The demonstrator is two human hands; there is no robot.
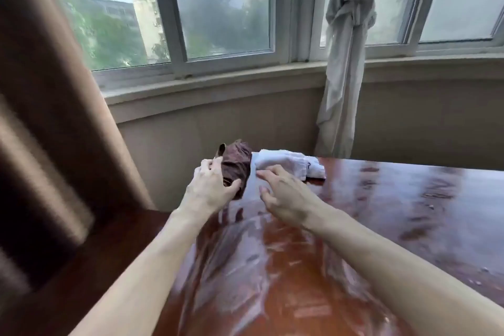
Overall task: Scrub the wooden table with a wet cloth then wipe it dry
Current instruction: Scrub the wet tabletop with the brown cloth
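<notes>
Fingers (210, 169) of left hand (210, 188) gripping brown cloth (237, 163), right hand (283, 196) spread, glossy wet table (381, 213), bay window (218, 8)

Glossy reddish-brown tabletop (381, 213) streaked with pale wet sheen, dark maroon-brown cloth (236, 165) in my left hand (211, 189), plain white cloth (291, 163) beyond it, brown curtain (54, 90), off-white knotted curtain (346, 63), white window frames (286, 8).

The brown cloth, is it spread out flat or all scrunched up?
Scrunched up. The brown cloth is a wrinkly bundle gripped in the left hand, at the corner of the table.
</notes>
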